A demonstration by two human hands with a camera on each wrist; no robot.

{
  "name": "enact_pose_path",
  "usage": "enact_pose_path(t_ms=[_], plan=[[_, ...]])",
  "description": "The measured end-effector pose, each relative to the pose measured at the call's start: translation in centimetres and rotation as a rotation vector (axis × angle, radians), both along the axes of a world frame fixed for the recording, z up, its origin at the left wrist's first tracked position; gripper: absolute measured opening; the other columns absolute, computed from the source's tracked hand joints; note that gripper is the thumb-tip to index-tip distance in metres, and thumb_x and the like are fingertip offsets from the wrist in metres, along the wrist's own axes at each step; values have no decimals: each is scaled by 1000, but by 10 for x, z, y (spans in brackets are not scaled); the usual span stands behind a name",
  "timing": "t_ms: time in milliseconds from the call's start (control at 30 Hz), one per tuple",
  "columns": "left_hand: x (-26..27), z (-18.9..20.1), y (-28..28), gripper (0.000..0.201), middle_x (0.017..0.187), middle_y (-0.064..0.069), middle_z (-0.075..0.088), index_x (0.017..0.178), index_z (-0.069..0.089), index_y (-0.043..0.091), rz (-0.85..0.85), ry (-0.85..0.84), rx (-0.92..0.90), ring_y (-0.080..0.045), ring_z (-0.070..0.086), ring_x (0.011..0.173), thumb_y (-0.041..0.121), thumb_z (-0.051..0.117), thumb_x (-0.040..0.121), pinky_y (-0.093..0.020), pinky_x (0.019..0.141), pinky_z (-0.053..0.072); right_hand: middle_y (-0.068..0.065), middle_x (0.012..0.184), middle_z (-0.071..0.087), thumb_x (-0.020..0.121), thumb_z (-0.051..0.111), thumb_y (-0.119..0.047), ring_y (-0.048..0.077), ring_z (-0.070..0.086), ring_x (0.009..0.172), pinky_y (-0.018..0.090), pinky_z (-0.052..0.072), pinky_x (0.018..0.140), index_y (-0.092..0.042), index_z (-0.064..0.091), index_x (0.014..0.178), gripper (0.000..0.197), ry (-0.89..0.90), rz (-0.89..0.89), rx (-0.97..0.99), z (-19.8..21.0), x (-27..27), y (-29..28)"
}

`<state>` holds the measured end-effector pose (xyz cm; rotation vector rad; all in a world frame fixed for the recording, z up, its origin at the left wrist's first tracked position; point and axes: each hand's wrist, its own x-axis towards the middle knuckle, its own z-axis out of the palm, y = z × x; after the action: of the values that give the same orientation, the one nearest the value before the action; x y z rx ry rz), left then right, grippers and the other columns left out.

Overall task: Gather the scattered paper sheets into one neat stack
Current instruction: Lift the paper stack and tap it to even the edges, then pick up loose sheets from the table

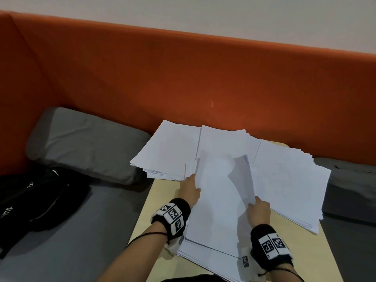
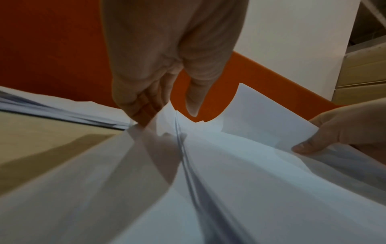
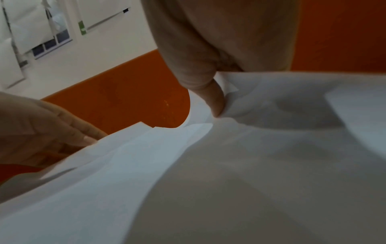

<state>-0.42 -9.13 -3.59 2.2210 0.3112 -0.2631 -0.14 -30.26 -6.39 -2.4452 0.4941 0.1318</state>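
**Middle pile in hand, two more to merge**

Orange padding backs a pale worktop (image 1: 284, 255) at lower centre of the head view. On it the sheets (image 1: 219, 200) lie in overlapping piles: upper left, right, and a central one. The left hand (image 1: 190, 190) pinches the central pile's left edge; the right hand (image 1: 259, 210) pinches a lifted sheet's corner. Gathering looks midway. Next, probably, lay that sheet flat and draw the outer piles in, squaring edges.
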Motion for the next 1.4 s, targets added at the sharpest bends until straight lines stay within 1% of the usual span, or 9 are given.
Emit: enact_pose_path(t_ms=[233,467,667,800,900,1067,1133,1233,1400], plan=[[-8,-3,-5,54,148,-13,24,146,22,13,-102,72,171,-28,23,135,17,43,96,-31,106,27,31,109,54,90,43,3,41,56,96,40,45,80,12,56,104,21,-23,10,-9,2,-2,1],[-6,-1,-6,52,137,-13,44,143,28,11,-66,46,-65,-27,43,125,12,46,94,-37,105,39,30,110,56,89,45,5,40,56,98,41,44,83,13,55,105,20,-14,55,-47,-2,-5,5],[-13,-2,-4,74,142,-4,43,149,6,29,-139,-33,-251,-23,49,122,0,43,92,-27,102,39,31,107,56,88,44,8,40,56,96,39,45,80,14,56,101,19,-36,26,17,-3,-5,4],[-10,6,1,67,134,0,52,136,38,33,-29,-132,-542,-20,51,122,-9,45,84,-39,108,39,29,116,57,90,53,-4,34,54,96,37,44,83,11,54,111,26,-75,-115,240,15,-8,-1],[-4,7,14,52,127,-5,60,130,51,16,78,-217,-695,-21,57,117,7,56,79,-45,106,42,15,135,48,88,63,-21,31,46,123,40,36,103,-6,38,137,56,-127,-200,641,34,-11,-11],[-1,27,12,42,129,-4,55,129,44,15,41,-319,-644,-20,53,121,2,55,90,-28,102,44,15,121,62,85,64,-10,29,60,108,40,47,94,-7,55,121,37,-142,31,730,60,-4,-9],[0,40,7,42,128,1,52,130,41,18,26,-434,-580,-15,50,121,0,50,93,-25,106,39,15,114,63,88,60,-7,29,60,105,31,50,83,-6,58,116,28,-267,38,715,77,-1,-1],[1,68,2,35,114,4,52,128,44,4,42,-586,-513,-6,53,102,-2,46,94,0,85,40,8,108,61,91,54,-3,20,57,99,11,48,68,-5,58,113,22,-478,9,732,103,1,10],[5,101,0,26,96,15,55,117,44,11,38,-716,-545,12,57,84,6,52,93,-1,74,43,1,97,62,92,54,-7,14,58,86,18,49,70,-8,57,109,17,-626,26,744,131,1,18]])
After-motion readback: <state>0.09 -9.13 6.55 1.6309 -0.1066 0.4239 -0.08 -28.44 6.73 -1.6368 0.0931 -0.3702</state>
